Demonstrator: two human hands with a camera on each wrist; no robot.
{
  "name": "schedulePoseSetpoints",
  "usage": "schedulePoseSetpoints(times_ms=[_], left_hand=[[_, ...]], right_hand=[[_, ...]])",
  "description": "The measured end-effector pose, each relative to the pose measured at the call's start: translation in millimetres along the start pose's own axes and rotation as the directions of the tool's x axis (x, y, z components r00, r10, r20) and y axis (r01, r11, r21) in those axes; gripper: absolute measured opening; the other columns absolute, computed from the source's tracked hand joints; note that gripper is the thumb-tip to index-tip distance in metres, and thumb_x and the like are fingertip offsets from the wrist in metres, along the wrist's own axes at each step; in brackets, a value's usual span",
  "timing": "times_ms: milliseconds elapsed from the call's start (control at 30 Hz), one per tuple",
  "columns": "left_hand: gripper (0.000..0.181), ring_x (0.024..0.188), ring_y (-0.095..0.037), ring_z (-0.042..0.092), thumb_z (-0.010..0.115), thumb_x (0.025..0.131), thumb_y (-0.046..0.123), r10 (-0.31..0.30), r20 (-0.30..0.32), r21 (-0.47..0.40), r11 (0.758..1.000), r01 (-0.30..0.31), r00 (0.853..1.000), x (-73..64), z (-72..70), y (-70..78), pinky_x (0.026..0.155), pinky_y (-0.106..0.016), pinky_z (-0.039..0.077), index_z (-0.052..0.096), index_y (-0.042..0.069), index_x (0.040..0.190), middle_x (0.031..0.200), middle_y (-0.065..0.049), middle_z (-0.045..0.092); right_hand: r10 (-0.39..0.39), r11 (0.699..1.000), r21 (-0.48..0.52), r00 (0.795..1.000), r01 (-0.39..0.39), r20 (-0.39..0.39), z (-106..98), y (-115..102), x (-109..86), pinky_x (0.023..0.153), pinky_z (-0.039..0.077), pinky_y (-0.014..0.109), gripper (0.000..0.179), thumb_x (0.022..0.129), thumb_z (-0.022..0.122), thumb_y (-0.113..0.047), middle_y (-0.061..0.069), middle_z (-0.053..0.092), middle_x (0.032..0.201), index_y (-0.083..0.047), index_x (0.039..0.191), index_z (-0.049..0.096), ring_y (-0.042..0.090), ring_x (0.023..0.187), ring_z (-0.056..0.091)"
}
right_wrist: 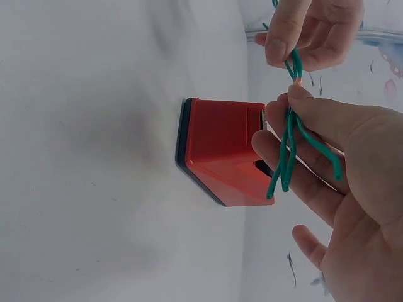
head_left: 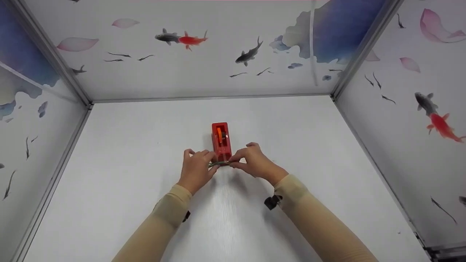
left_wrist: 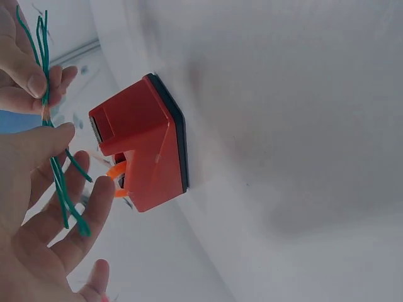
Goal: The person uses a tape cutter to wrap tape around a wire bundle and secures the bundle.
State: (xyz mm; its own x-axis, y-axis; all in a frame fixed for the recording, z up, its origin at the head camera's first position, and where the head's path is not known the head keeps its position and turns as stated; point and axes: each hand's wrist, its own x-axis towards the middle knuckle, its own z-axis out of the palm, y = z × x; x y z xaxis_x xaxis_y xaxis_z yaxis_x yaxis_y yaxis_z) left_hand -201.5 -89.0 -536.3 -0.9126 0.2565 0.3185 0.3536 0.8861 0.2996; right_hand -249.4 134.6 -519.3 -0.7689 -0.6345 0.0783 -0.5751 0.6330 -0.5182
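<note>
Several green wires (left_wrist: 62,189) form a bundle between the two hands, with a copper-coloured stretch in the middle. My left hand (head_left: 196,169) pinches the bundle on one side of that stretch between thumb and finger. On the other side, the thumb and fingers of my right hand (head_left: 256,162) pinch it too. Loose wire ends (right_wrist: 286,167) fan out past the fingers in both wrist views. Just beyond the hands, a red tape dispenser (head_left: 221,151) with an orange tape wheel (head_left: 219,134) stands on the table, its serrated cutter end toward the hands.
The white table (head_left: 127,145) is enclosed by a back wall (head_left: 218,80) and side walls printed with fish and petals. Metal rails run along the table's edges. A small black device (head_left: 271,202) is strapped at the right wrist.
</note>
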Motion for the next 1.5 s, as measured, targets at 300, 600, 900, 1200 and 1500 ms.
schedulePoseSetpoints(times_ms=[300, 600, 900, 1200, 1500], left_hand=[[0.021, 0.097, -0.016, 0.069, 0.079, 0.092, 0.035, -0.043, 0.148, -0.203, 0.976, 0.073, 0.988, -1.6, 1.9, -5.6, 0.112, -0.063, 0.026, 0.075, 0.022, 0.108, 0.100, 0.004, 0.075], [0.016, 0.097, -0.015, 0.070, 0.081, 0.090, 0.028, -0.012, 0.111, -0.210, 0.977, 0.035, 0.994, -1.1, -0.2, -7.3, 0.112, -0.059, 0.025, 0.076, 0.022, 0.104, 0.102, 0.004, 0.075], [0.016, 0.095, -0.015, 0.068, 0.086, 0.084, 0.024, 0.013, 0.060, -0.199, 0.980, -0.001, 0.998, -0.2, 0.2, -4.1, 0.112, -0.057, 0.027, 0.078, 0.020, 0.098, 0.095, 0.005, 0.077], [0.015, 0.093, -0.015, 0.068, 0.090, 0.080, 0.018, 0.078, -0.006, -0.171, 0.982, -0.078, 0.997, -0.4, 1.4, -2.8, 0.108, -0.057, 0.031, 0.079, 0.019, 0.090, 0.090, 0.005, 0.075], [0.015, 0.095, -0.016, 0.069, 0.090, 0.080, 0.015, 0.088, -0.045, -0.154, 0.984, -0.094, 0.995, -0.6, 2.5, -5.0, 0.108, -0.057, 0.032, 0.080, 0.017, 0.090, 0.091, 0.005, 0.074]], right_hand=[[-0.037, 0.999, -0.007, 0.999, 0.037, -0.015, -2.8, 1.0, -2.4, 0.117, 0.027, 0.057, 0.013, 0.092, 0.079, -0.023, -0.006, 0.080, 0.094, -0.019, 0.103, 0.084, 0.009, 0.091, 0.071], [-0.066, 0.997, -0.053, 0.997, 0.064, -0.050, -3.3, -2.3, -2.4, 0.115, 0.026, 0.058, 0.012, 0.088, 0.083, -0.020, -0.006, 0.081, 0.091, -0.021, 0.100, 0.085, 0.011, 0.093, 0.071], [-0.052, 0.995, -0.087, 0.996, 0.046, -0.074, 0.0, -0.5, -3.5, 0.115, 0.024, 0.059, 0.012, 0.085, 0.086, -0.018, -0.009, 0.080, 0.090, -0.025, 0.095, 0.086, 0.010, 0.095, 0.070], [0.042, 0.997, -0.063, 0.999, -0.043, -0.014, 2.4, 3.0, -3.8, 0.118, 0.019, 0.061, 0.012, 0.092, 0.081, -0.026, -0.012, 0.080, 0.094, -0.027, 0.103, 0.084, 0.009, 0.099, 0.073], [-0.011, 0.995, -0.101, 1.000, 0.014, 0.028, 3.7, 5.2, -4.8, 0.116, 0.016, 0.062, 0.020, 0.096, 0.075, -0.021, -0.012, 0.080, 0.103, -0.028, 0.114, 0.081, 0.008, 0.107, 0.070]])
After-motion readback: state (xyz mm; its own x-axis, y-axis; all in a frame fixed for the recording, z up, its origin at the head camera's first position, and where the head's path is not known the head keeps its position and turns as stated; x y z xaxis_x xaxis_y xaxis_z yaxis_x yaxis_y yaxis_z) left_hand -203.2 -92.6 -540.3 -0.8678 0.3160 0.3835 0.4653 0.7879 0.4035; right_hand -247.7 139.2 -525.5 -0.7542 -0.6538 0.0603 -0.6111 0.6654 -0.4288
